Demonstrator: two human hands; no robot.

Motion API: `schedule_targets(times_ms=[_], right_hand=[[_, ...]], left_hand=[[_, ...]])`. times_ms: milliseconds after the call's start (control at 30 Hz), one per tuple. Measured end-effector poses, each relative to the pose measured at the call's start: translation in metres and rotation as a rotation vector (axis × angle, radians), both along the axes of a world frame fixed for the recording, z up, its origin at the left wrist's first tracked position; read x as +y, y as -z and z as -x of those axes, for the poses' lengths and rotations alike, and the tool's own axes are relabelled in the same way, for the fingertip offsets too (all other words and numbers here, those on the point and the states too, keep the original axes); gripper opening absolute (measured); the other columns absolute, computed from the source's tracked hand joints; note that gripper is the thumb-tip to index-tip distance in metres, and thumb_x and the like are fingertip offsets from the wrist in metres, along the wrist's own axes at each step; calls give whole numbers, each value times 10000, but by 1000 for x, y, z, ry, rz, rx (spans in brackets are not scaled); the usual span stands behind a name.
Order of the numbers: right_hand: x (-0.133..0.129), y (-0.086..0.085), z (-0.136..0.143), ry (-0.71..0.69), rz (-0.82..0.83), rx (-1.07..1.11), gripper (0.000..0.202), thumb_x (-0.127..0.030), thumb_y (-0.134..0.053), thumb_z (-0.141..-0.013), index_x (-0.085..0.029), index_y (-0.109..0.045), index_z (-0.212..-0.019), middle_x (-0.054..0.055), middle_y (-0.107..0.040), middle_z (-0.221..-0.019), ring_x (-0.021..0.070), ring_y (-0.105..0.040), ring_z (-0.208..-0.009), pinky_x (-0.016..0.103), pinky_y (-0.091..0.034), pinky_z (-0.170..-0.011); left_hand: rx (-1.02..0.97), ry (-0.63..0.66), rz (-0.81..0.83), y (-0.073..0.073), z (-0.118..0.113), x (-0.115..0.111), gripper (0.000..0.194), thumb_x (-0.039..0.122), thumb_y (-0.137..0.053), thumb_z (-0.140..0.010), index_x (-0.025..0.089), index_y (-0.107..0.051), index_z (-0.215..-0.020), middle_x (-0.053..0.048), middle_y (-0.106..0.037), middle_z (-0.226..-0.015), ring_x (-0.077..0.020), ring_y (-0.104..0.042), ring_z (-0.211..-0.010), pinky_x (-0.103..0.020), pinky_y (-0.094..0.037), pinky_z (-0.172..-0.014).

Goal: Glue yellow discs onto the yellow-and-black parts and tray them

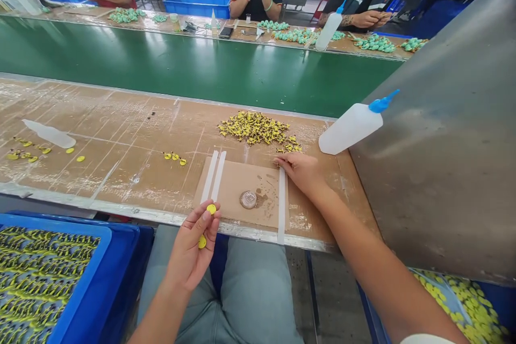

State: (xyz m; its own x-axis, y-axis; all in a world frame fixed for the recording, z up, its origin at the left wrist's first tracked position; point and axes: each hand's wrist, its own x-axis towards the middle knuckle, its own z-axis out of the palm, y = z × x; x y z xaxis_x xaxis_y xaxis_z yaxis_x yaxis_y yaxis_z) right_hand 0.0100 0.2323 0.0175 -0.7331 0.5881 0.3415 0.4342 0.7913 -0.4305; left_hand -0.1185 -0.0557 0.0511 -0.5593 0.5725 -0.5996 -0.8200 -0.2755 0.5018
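My left hand (195, 244), above the table's front edge, pinches a small round yellow disc (212, 208) between thumb and fingertips. A second yellow disc (202, 241) is tucked against its lower fingers. At the near right end of a pile of small yellow-and-dark pieces (256, 127), my right hand (300, 171) has its thumb and fingers closed together; whatever is between them is too small to make out. Between the hands lies a taped cardboard sheet (231, 177), bearing a small round dish (249, 199) with wet-looking stains beside it.
A white squeeze bottle (350, 128) leans by the metal panel (439, 134) on the right. Yellow pieces (174, 157) lie further left. Blue trays (107, 242) flank my legs. Beyond the green belt (161, 59), several people work near mint-green pieces (296, 36).
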Motion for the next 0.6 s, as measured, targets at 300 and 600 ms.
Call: schedule_targets(times_ms=[300, 600], right_hand=[[18, 16, -4, 176, 180, 138, 428, -561, -523, -885, -195, -721, -987, 40, -765, -805, 150, -654, -509, 267, -510, -488], [23, 6, -7, 203, 88, 130, 243, -446, -625, -851, -252, -749, -930, 48, -772, -900, 224, -709, -761, 333, -522, -709]], left_hand=[[12, -10, 11, 5, 3, 4, 261, -18, -618, -796, 119, -716, -995, -99, -735, -1019, -122, -727, -781, -169, -596, -727], [19, 0, 35, 4, 1, 7, 260, -20, -599, -809, 105, -709, -1009, -109, -736, -1008, -124, -727, -779, -163, -595, -714]])
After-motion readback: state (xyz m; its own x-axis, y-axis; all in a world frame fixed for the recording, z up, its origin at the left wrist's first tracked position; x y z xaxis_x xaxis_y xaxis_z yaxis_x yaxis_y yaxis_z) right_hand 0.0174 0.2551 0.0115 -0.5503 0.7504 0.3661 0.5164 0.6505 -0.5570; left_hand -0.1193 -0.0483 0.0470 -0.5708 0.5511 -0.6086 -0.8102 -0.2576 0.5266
